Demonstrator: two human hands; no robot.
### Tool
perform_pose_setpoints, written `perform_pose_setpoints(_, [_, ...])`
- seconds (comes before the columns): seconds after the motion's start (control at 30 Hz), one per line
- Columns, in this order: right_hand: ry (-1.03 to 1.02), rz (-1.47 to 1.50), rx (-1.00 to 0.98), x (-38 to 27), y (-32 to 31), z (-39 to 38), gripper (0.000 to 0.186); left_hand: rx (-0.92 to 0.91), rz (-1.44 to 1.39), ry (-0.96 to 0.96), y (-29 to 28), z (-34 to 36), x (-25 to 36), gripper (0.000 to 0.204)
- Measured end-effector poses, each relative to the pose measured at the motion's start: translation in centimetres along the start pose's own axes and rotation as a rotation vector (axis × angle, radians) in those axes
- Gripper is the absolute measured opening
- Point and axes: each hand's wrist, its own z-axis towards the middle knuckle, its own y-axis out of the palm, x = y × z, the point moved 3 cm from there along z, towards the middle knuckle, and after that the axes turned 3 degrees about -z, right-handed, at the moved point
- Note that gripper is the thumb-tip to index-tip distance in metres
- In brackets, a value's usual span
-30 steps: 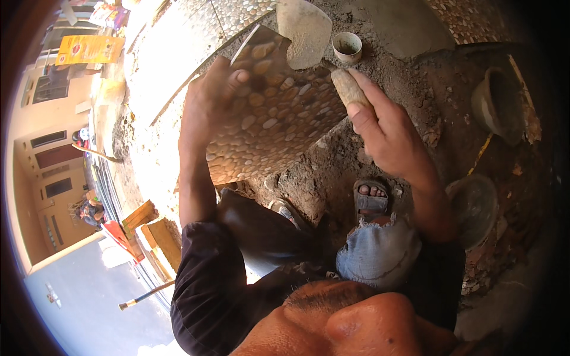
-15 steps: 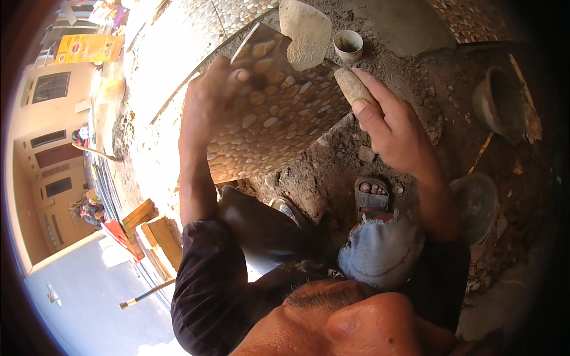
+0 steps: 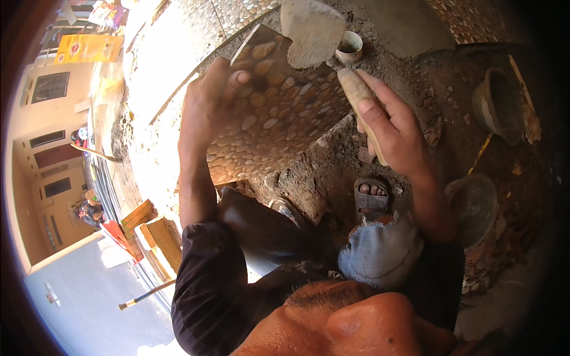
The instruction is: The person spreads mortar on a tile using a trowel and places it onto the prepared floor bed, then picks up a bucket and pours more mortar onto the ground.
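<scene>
My left grip [image 3: 208,104] holds the pebble tile [image 3: 276,113] by its edge. My right grip [image 3: 389,127] wraps the trowel [image 3: 312,29] handle, blade above it.

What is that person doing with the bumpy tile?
The left hand grips the edge of a pebble-patterned tile, holding it tilted above dug-up dirt. The right hand holds a trowel, its blade at the tile's top edge. A small cup sits nearby on the ground.
</scene>
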Motion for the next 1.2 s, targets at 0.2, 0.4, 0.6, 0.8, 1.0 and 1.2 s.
perform_pose_setpoints(0.2, [0.022, -0.034, 0.028, -0.8, 0.2, -0.1, 0.047, -0.004, 0.015, 0.028, 0.1, 0.0, -0.3, 0.053])
perform_pose_setpoints(0.4, [-0.039, 0.001, 0.147, -1.1, -0.1, 0.0, 0.046, -0.077, -0.027, -0.134, -0.1, 0.2, 1.3, 0.051])
perform_pose_setpoints(0.6, [-0.021, -0.012, 0.167, -1.1, -0.6, 0.0, 0.045, -0.062, -0.030, -0.069, 0.0, 0.3, 0.4, 0.051])
perform_pose_setpoints(0.8, [-0.004, 0.009, 0.086, -0.5, -0.6, 0.2, 0.046, -0.009, -0.123, 0.134, 0.0, 0.1, -0.2, 0.051])
perform_pose_setpoints(1.0, [0.025, 0.003, 0.077, -0.6, -0.9, 0.1, 0.048, -0.003, -0.037, 0.065, 0.2, 0.1, 0.2, 0.045])
perform_pose_setpoints(1.2, [0.067, -0.069, -0.005, -1.1, -0.6, -0.4, 0.048, 0.026, -0.097, 0.084, 0.1, -0.1, 0.0, 0.045])
